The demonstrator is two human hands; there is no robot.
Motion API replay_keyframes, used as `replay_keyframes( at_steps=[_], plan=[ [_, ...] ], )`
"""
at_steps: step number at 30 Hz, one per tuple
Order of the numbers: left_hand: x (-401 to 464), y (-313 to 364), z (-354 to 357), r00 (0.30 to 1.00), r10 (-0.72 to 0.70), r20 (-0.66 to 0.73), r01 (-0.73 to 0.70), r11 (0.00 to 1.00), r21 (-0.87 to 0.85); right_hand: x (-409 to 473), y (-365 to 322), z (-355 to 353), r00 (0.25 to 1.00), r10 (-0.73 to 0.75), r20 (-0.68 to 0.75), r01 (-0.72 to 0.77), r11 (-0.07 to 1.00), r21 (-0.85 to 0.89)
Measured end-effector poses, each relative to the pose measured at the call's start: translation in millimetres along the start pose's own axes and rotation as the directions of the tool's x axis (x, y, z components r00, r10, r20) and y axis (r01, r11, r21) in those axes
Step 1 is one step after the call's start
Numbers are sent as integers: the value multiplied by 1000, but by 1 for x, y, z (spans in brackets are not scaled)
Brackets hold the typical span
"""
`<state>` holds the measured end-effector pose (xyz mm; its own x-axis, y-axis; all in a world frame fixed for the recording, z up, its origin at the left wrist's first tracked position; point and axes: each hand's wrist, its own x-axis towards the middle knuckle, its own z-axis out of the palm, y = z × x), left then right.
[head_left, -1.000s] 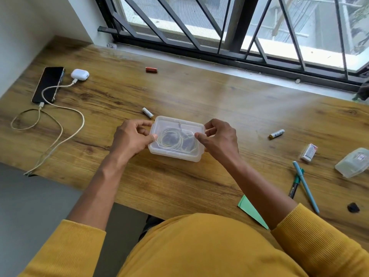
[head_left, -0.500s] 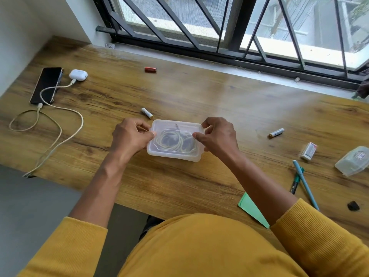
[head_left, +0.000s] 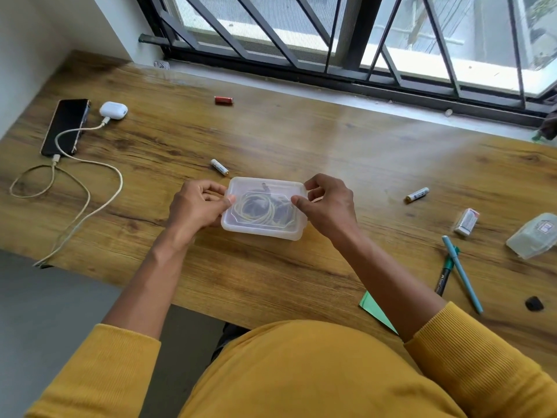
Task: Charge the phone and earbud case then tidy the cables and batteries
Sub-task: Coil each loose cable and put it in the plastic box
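A: What did each hand do at the lidded plastic box (head_left: 265,233)?

B: The left hand (head_left: 193,208) gripped the box's left end, thumb pressed on the lid (head_left: 241,185) and fingers curled against the side. The right hand (head_left: 330,206) pinched the right end likewise, thumb on the lid rim, fingers curled behind.

A: And the contents?

B: A coiled pale cable (head_left: 256,214) showed through the translucent lid beside dark items that could not be identified.

A: Where lay the charging devices?

B: At the far left of the wooden desk (head_left: 301,140). The phone (head_left: 64,126) lay face up with a white cable (head_left: 87,188) plugged into its near end; the white earbud case (head_left: 113,110), just beside the phone, took a second white lead that crossed the phone's screen.

A: The batteries?

B: Three lay loose: a red battery (head_left: 224,100) near the window sill, a white battery (head_left: 219,167) just behind the box, and another white battery (head_left: 417,194) well to the right hand's right. Farther right lay a small carton (head_left: 466,221) and two pens (head_left: 452,270).
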<state>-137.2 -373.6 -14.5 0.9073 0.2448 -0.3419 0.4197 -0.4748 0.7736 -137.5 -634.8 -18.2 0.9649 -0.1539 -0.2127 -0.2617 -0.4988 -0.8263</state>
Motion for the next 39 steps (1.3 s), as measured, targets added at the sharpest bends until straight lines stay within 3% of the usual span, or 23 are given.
replay_keyframes(
  at_steps=[7, 17, 31, 39],
  plan=[
    [4, 13, -5, 985, -107, 138, 125, 984, -126, 6, 1, -4, 994, 52, 93, -59, 995, 79],
    [16, 12, -13, 943, -204, 263, 241, 964, -114, 7, 7, -5, 987, 55, 152, -77, 987, 144],
    [18, 18, -9, 952, -185, 245, 213, 973, -93, 11, 21, -5, 976, 72, 204, -89, 993, 76],
    [21, 19, -9, 929, -151, 338, 156, 988, 13, 12, 11, -13, 973, 70, 220, -48, 993, -104]
  ],
)
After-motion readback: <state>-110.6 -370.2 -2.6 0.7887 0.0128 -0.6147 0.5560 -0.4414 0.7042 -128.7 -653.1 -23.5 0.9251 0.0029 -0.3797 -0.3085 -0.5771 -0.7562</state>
